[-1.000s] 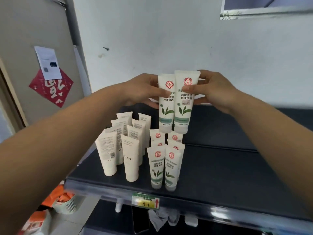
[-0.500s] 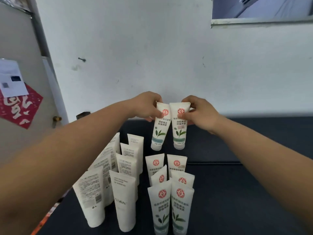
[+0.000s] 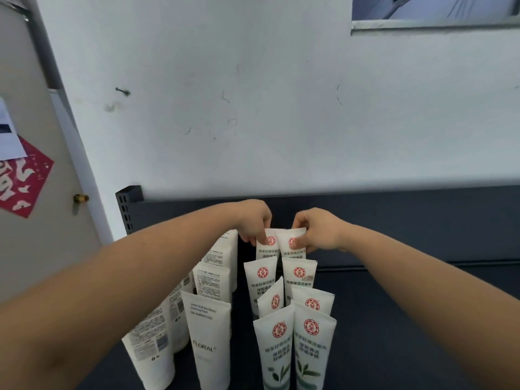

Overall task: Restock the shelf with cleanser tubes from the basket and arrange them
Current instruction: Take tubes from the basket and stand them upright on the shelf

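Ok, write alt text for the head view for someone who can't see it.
The left hand pinches the left tube and the right hand the right tube, side by side at the back of a double row of red-logo tubes on a dark shelf. Plain white tubes stand to their left, before a white wall.

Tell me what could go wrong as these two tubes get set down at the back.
The left hand and right hand each pinch just a top edge: left tube, right tube. Either may tip on release. The row in front stands close and its leaning tube looks unsteady, so a nudge could topple several.
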